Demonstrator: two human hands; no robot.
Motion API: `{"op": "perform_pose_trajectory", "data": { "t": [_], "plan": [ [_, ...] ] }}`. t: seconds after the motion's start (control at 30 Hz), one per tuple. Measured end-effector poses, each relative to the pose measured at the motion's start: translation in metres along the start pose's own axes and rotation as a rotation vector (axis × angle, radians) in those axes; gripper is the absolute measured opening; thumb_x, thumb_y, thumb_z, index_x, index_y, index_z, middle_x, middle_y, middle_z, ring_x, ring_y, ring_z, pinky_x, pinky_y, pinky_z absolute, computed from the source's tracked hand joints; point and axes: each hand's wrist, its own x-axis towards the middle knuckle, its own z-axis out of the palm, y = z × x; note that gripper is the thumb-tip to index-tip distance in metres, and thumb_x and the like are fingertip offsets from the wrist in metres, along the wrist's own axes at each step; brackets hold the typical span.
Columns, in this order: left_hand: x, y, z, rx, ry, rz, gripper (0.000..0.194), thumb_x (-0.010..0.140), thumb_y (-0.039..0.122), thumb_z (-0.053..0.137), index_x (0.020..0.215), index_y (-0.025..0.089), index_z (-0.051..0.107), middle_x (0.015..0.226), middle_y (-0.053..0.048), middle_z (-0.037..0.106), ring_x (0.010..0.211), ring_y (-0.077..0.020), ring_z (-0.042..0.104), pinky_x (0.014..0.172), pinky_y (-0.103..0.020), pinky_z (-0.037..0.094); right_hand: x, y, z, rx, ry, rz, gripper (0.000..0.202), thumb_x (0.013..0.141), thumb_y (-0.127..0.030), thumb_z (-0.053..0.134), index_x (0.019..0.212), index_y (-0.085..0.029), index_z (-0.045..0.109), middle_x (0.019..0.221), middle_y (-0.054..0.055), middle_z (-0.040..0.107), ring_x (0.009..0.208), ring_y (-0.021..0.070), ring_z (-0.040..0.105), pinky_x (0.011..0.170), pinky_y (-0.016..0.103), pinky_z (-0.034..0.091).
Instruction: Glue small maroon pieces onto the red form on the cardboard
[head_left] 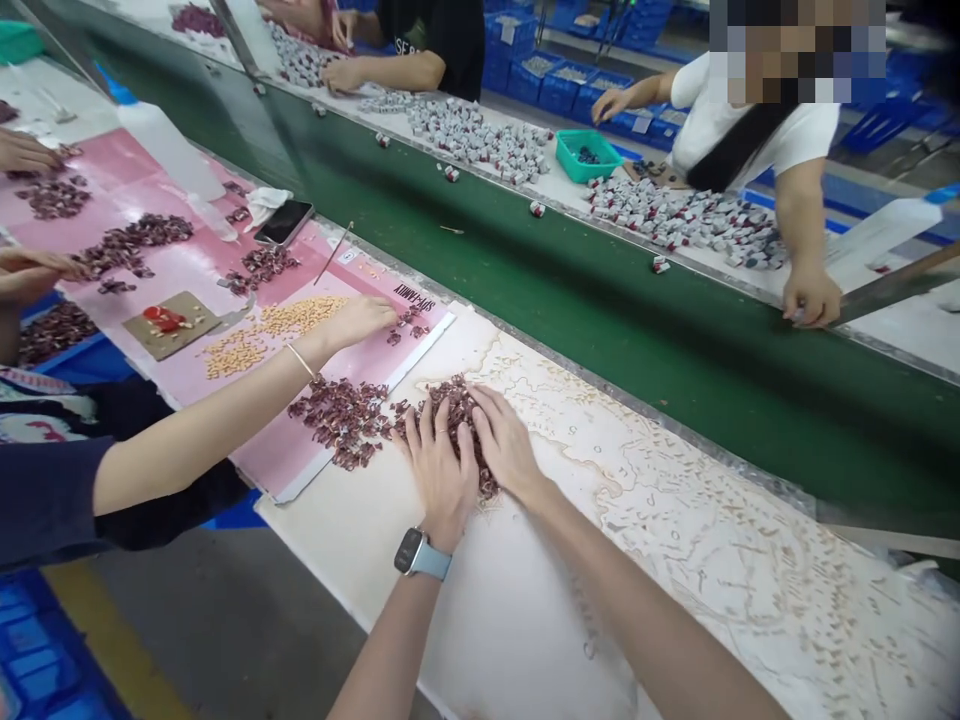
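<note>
A heap of small dark reddish-brown parts [455, 402] lies on the pale, map-patterned table surface [645, 470]. My left hand [439, 465], with a watch on its wrist, rests palm down on the heap's left side, fingers spread. Against the right side of the same heap lies my right hand [506, 435], its fingers stretched out and touching the parts. The two hands are close together with the heap between them. Just left of my left hand, a second pile of the same parts [341, 415] sits at the pink mat's edge.
A co-worker's arm [217, 430] reaches across the pink mat [292, 455] from the left, near small yellow pieces [240, 350]. A phone [284, 222] and a white bottle [169, 150] lie farther back. Beyond runs a green conveyor belt [480, 260], with people working across it.
</note>
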Motion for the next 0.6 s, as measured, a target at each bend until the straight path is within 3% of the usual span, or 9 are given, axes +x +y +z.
{"op": "perform_pose_trajectory", "data": {
  "t": [0.13, 0.33, 0.47, 0.6],
  "plan": [
    [0.002, 0.003, 0.006, -0.21, 0.06, -0.03, 0.042, 0.104, 0.037, 0.041, 0.138, 0.018, 0.055, 0.14, -0.011, 0.057, 0.143, -0.0246, 0.042, 0.125, -0.058, 0.021, -0.01, -0.017, 0.012, 0.263, 0.098, 0.093, 0.043, 0.105, -0.043, 0.04, 0.14, -0.027, 0.061, 0.14, 0.005, 0.064, 0.131, 0.0205, 0.057, 0.118, 0.037, 0.04],
    [-0.008, 0.013, 0.004, -0.562, 0.157, -0.186, 0.05, 0.102, 0.05, 0.044, 0.134, 0.015, 0.058, 0.134, -0.013, 0.061, 0.126, -0.022, 0.059, 0.112, -0.049, 0.046, -0.016, -0.029, 0.022, 0.675, 0.197, 0.248, 0.041, 0.097, -0.047, 0.057, 0.131, -0.026, 0.068, 0.138, 0.003, 0.066, 0.132, 0.0219, 0.058, 0.117, 0.038, 0.042],
    [-0.018, 0.03, 0.004, -0.699, 0.23, -0.273, 0.049, 0.099, 0.052, 0.051, 0.125, 0.013, 0.064, 0.128, -0.013, 0.065, 0.122, -0.0213, 0.062, 0.111, -0.049, 0.047, -0.024, -0.025, 0.024, 0.926, 0.227, 0.353, 0.045, 0.092, -0.049, 0.062, 0.125, -0.02, 0.072, 0.132, 0.006, 0.07, 0.126, 0.0255, 0.063, 0.112, 0.041, 0.049],
    [-0.031, 0.056, 0.01, -0.784, 0.241, -0.306, 0.045, 0.095, 0.049, 0.06, 0.118, 0.012, 0.066, 0.122, -0.012, 0.068, 0.116, -0.0204, 0.065, 0.109, -0.048, 0.049, -0.039, -0.024, 0.004, 1.099, 0.291, 0.44, 0.048, 0.084, -0.047, 0.071, 0.124, -0.019, 0.073, 0.134, 0.006, 0.069, 0.13, 0.0276, 0.061, 0.115, 0.043, 0.046]
  ]
}}
